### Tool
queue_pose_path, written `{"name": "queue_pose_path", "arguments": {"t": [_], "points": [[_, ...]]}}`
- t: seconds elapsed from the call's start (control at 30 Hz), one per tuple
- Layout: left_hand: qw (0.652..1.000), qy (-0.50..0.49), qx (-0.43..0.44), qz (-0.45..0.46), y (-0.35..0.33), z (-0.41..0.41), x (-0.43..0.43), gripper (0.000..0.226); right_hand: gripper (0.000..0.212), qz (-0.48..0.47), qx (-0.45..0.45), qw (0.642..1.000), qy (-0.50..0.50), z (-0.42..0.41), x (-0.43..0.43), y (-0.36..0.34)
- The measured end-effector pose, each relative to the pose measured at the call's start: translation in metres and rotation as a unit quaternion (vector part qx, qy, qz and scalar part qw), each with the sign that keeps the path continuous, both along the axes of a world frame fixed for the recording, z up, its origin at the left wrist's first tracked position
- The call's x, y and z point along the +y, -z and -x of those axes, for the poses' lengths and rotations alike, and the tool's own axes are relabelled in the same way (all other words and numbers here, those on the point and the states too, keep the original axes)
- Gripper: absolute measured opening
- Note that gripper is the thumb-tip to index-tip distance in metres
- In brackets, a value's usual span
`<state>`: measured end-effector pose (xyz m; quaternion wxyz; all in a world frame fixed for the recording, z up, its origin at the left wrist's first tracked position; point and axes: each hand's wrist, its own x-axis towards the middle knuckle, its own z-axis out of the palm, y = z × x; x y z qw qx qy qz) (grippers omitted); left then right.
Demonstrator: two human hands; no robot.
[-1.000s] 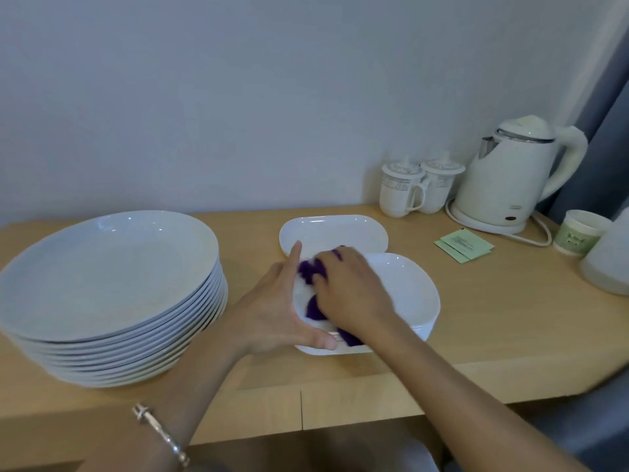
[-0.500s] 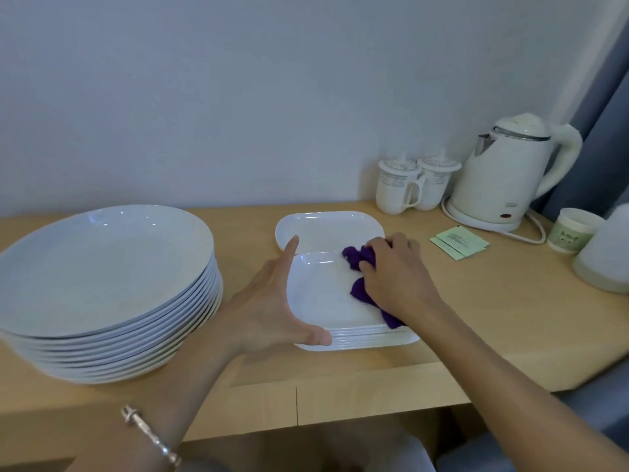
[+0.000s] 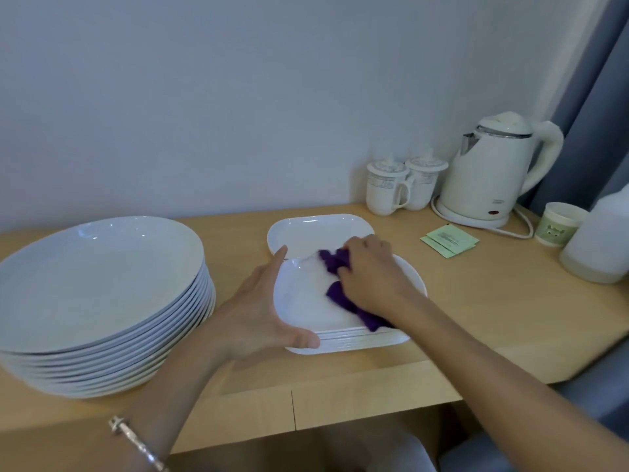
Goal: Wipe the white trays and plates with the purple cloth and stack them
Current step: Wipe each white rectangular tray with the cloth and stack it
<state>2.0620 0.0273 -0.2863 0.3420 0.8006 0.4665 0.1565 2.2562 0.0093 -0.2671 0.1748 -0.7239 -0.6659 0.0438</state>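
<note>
Step in hand: wiping. The right hand [image 3: 371,270], fingers bunched round the cloth [image 3: 335,262], presses it onto the top tray [image 3: 303,294] beneath. The left hand [image 3: 262,311], thumb and forefinger spanning the tray's left edge, steadies it. Next, probably: cover the remaining surface, then lift and stack.

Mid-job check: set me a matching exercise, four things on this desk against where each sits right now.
Things: 1 purple cloth; 2 round plates; 3 kettle; 4 green sachets.
Places: A back right, by the wall; B stacked at the left; C under the right hand, on the tray stack; D flat before the kettle.
Pairs: 1-C, 2-B, 3-A, 4-D.
</note>
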Motion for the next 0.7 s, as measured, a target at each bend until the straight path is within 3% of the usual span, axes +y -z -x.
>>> {"name": "queue_pose_path", "arguments": {"t": [0.1, 0.27, 0.47, 0.7], "points": [[1.0, 0.001, 0.016, 0.0, 0.0, -0.001, -0.001, 0.139, 0.036, 0.002, 0.0, 0.999, 0.039, -0.029, -0.007, -0.001], [1.0, -0.003, -0.009, -0.003, 0.004, 0.002, 0.0, 0.138, 0.035, -0.011, -0.018, 0.999, 0.04, -0.003, -0.001, 0.011], [0.993, 0.022, -0.113, 0.039, 0.017, -0.007, 0.006, 0.147, 0.033, -0.015, 0.045, 0.996, -0.082, 0.055, 0.005, 0.009], [0.989, -0.026, -0.135, 0.051, 0.023, -0.006, 0.002, 0.147, 0.033, -0.004, 0.063, 0.99, -0.129, 0.059, 0.006, 0.007]]}}
